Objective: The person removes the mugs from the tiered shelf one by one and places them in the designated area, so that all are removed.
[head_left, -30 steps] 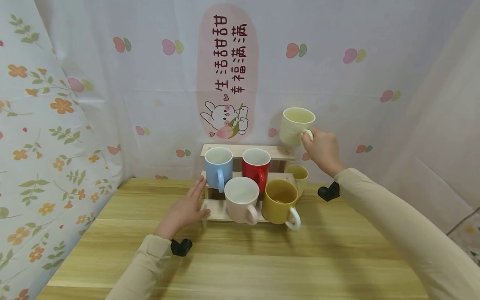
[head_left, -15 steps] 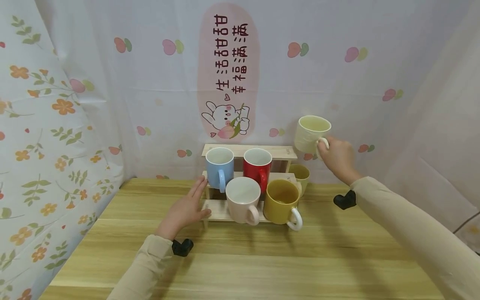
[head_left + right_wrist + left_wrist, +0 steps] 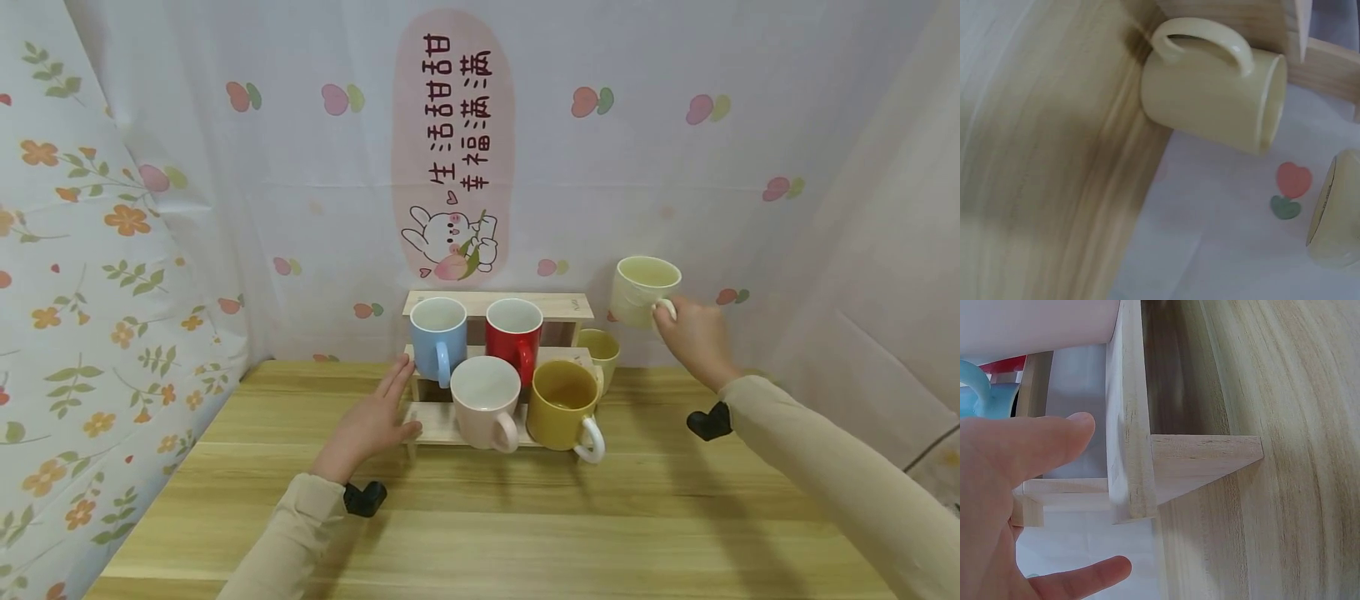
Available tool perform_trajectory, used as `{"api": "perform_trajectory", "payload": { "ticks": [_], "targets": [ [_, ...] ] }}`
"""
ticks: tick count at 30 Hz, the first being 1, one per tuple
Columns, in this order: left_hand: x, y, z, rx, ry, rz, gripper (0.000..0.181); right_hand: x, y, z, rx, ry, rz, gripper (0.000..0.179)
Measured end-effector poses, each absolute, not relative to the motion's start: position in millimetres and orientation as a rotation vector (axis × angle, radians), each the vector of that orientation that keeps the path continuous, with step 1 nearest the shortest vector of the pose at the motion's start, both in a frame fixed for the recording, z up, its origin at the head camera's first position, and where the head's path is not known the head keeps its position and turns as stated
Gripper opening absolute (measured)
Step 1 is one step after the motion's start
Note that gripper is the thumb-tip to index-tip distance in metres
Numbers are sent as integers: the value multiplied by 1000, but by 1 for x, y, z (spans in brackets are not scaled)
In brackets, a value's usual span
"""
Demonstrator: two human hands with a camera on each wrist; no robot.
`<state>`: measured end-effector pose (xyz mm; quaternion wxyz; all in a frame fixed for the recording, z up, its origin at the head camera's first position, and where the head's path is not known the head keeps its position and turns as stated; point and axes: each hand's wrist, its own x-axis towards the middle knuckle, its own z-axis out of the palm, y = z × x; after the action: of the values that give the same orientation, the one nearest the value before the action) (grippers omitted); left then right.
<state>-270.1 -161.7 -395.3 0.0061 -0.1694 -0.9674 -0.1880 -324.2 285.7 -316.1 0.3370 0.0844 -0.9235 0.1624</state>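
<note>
Six mugs are in view, all of them on, beside or above the wooden rack (image 3: 498, 305). The cream mug (image 3: 643, 287) is in the air off the rack's right end, roughly upright, its handle toward the right hand (image 3: 697, 337). That hand's grip is closed round the handle. The left hand (image 3: 367, 429) lies at the rack's left end with its grip wide, holding nothing; whether its fingertips touch the wood I cannot tell.

On the rack's middle tier stand the blue mug (image 3: 427, 346) and the red mug (image 3: 501, 337); on its lowest tier, the pink mug (image 3: 480, 412) and the mustard mug (image 3: 551, 425). The yellow mug (image 3: 1210, 94) stands on the worktop (image 3: 480, 533) just beside the rack's right end.

The step in hand looks like a transfer of the cream mug at the rack's right side. The next move probably calls for a level, slow lowering there, well apart from the yellow mug, before the grip loosens.
</note>
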Motion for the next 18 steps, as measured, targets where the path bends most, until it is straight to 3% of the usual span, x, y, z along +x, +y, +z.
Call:
{"api": "perform_trajectory", "payload": {
  "ticks": [18],
  "targets": [
    [-269,-161,-397,-493,-3042,-604,94,-315,311,-353,181,-2510,372,40]
  ]
}}
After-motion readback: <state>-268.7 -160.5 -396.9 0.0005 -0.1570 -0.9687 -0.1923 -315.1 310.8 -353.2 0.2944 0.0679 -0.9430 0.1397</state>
